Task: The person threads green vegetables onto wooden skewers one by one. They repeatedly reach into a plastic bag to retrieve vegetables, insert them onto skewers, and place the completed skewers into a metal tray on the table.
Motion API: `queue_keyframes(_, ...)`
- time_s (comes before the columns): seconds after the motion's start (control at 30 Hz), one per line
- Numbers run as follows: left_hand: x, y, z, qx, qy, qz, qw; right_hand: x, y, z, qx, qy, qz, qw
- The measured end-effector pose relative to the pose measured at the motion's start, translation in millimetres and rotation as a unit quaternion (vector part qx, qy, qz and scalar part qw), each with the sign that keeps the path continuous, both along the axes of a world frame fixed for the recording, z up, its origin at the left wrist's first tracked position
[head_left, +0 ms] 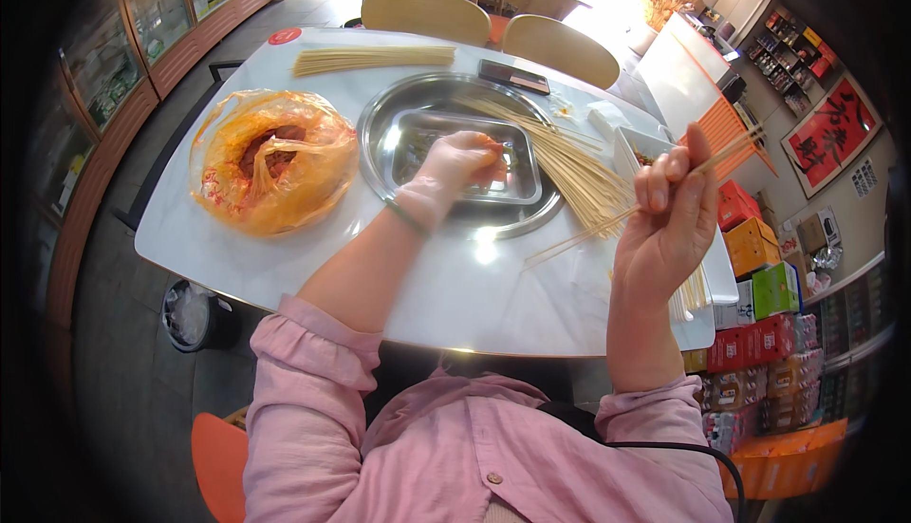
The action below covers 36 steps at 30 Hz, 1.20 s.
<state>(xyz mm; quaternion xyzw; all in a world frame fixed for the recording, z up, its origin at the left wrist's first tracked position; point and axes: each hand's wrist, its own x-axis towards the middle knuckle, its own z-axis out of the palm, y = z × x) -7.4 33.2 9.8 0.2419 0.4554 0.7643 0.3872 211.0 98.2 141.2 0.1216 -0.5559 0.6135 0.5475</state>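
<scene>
My left hand, in a thin clear plastic glove, is closed on a piece of raw meat above a rectangular metal tray. That tray lies within a large round steel tray. Raised at the right, my bare right hand grips a few thin bamboo skewers between its fingers. A pile of bamboo skewers rests over the round tray's right rim. Left of the trays sits an orange-stained plastic bag, open at the top, with raw meat inside.
More skewers lie along the far side of the marble-look table. A smartphone and a white container are beyond the trays and to the right. Wooden-backed chairs stand behind the table; a bin is below left.
</scene>
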Motion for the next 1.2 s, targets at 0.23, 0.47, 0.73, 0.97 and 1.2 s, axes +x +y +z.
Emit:
queue_keyframes(0.23, -2, -1, -2, -0.008, 0.021, -0.006, 1.000, 1, -6, -1, -0.010, -0.012, 0.005, 1.000)
queue_keyframes(0.47, -1, 0, 0, -0.061, 0.042, 0.012, 0.997, -4, -7, -4, -0.027, -0.026, 0.019, 0.999)
queue_keyframes(0.73, -2, 0, -3, -0.023, 0.034, -0.002, 0.999, -5, -10, 7, -0.041, -0.047, 0.026, 0.998)
queue_keyframes(0.97, -1, -2, 1, 0.020, 0.030, -0.025, 0.999, -4, 3, 11, 0.137, -0.350, 0.017, 0.927)
queue_keyframes(1.2, 7, -7, 15, 0.043, 0.053, -0.040, 0.997, -21, 31, -38, 0.241, -0.492, -0.084, 0.832)
